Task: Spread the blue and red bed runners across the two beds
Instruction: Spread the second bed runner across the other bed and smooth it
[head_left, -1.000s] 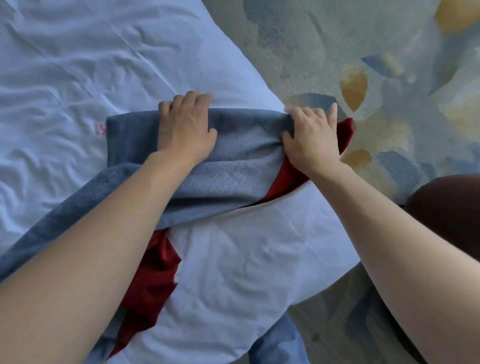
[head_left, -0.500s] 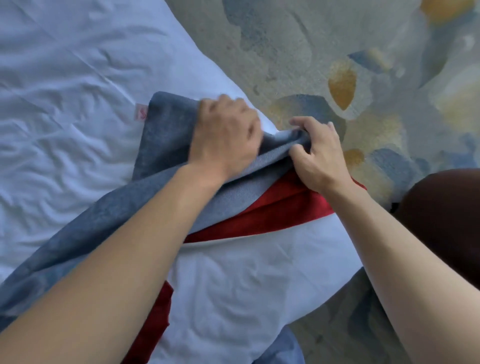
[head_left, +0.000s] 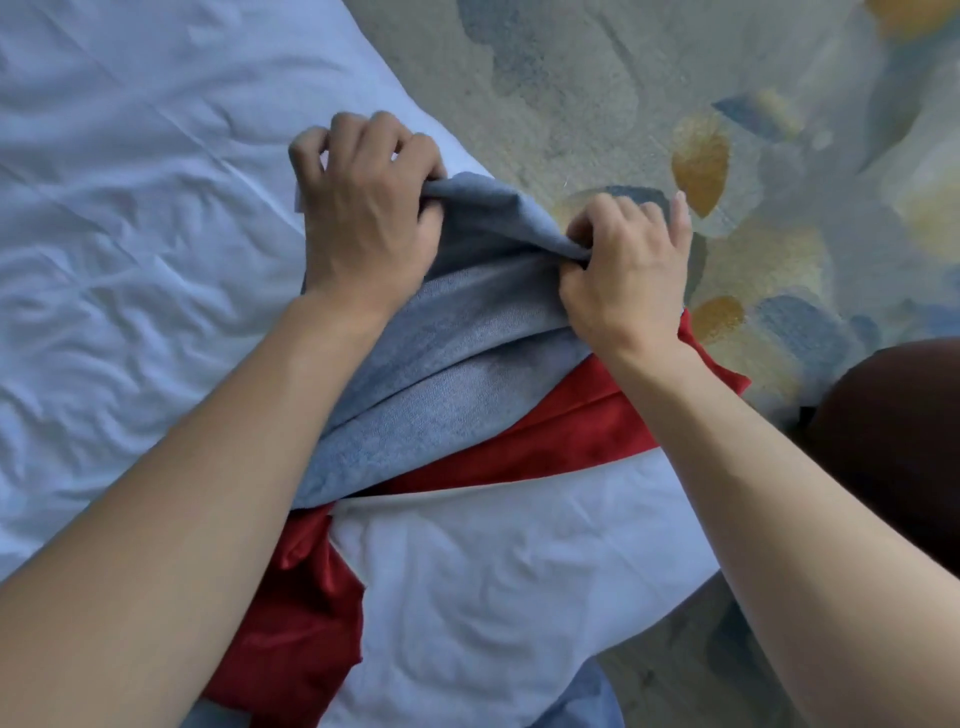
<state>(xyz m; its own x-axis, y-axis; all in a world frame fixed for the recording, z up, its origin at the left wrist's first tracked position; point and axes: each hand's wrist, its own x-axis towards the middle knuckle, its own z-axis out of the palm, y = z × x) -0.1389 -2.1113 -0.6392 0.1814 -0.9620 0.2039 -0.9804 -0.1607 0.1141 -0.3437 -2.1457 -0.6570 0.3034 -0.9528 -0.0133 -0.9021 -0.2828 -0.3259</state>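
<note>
A blue-grey bed runner (head_left: 441, 384) lies bunched in folds over the corner of a white bed (head_left: 130, 260). My left hand (head_left: 363, 218) grips its upper fold with curled fingers. My right hand (head_left: 628, 265) pinches the same fold at the bed's edge, little finger raised. Beneath it a red bed runner (head_left: 545, 431) shows as a band towards the right edge and as a crumpled strip (head_left: 301, 623) lower down. Only one bed is in view.
Patterned carpet (head_left: 571, 78) in grey, blue and yellow lies beyond the bed's edge at top and right. A dark brown rounded shape (head_left: 893, 441) sits at the right, by my right forearm. A bit of blue cloth (head_left: 587, 701) peeks out below the bed corner.
Both hands have gathered the blue runner into a tighter bunch near the bed's edge. More of the red runner is uncovered beneath it.
</note>
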